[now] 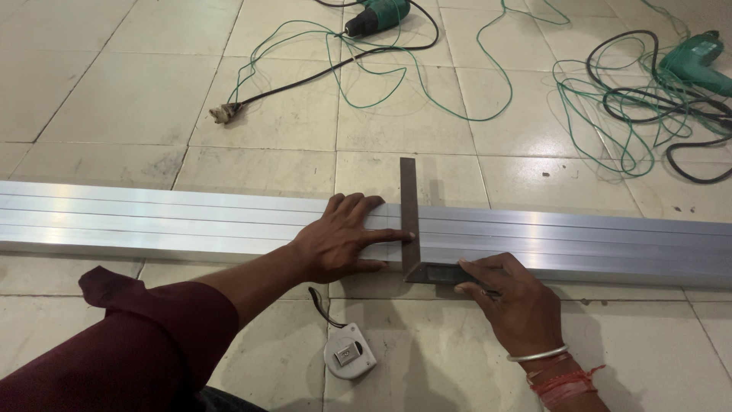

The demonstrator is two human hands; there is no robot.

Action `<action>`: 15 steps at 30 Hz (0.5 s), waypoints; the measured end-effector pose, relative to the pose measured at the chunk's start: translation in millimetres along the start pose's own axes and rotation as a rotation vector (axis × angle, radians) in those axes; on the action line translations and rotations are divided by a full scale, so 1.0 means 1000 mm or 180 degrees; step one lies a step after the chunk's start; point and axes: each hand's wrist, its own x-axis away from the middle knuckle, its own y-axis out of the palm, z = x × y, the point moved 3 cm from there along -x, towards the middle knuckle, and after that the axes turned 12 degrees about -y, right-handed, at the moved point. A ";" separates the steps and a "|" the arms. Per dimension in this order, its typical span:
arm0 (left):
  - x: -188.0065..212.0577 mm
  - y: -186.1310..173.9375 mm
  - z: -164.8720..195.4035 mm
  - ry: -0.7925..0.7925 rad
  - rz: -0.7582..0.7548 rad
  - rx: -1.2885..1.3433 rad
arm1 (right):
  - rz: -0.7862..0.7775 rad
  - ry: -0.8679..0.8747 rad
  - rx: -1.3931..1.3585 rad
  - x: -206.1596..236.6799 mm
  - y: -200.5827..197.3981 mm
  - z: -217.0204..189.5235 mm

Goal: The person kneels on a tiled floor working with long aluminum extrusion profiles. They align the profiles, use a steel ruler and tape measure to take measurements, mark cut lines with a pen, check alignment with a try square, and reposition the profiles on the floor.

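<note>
Across the tiled floor [137, 99], a long aluminium bar [152, 221] is laid flat, running from the left edge of the view to the right, with ridges along its length. A metal square [410, 221] is set over it near the middle: the dark blade crosses the bar upright in the view, and the thick stock lies against the near edge.

The square is pinned by the left hand [339, 240], which rests on top of the bar with fingers spread and flat, the fingertips touching the blade's left side. The stock is pressed by the right hand [507, 301], its fingers curled down onto it; something thin and dark seems to be pinched between them, though what it is cannot be told. Bangles and red thread are worn at that wrist, and a dark red sleeve [130, 336] covers the left arm.

The bar is judged stiff and fairly light for its length, but smooth and slippery — likely to slide on the tiles unless held down from above. Its edges may be sharp, so it is best gripped by the broad flat faces.

Just in front of the bar, between the two arms, a white tape measure [349, 357] lies on the floor. Farther off, two green drills [377, 15] are seen among loops of green wire [427, 99] and black cable — well apart from the hands.
</note>
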 end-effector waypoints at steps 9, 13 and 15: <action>0.000 0.001 -0.001 0.0025 0.0015 -0.0049 | -0.0020 0.0016 0.0012 -0.001 -0.001 -0.001; 0.000 0.002 -0.001 0.0074 0.0069 -0.0007 | -0.0124 0.0107 0.0151 0.000 -0.001 0.001; 0.000 0.001 -0.001 0.0079 0.0082 -0.0007 | -0.0104 0.0046 0.0171 -0.001 -0.001 0.002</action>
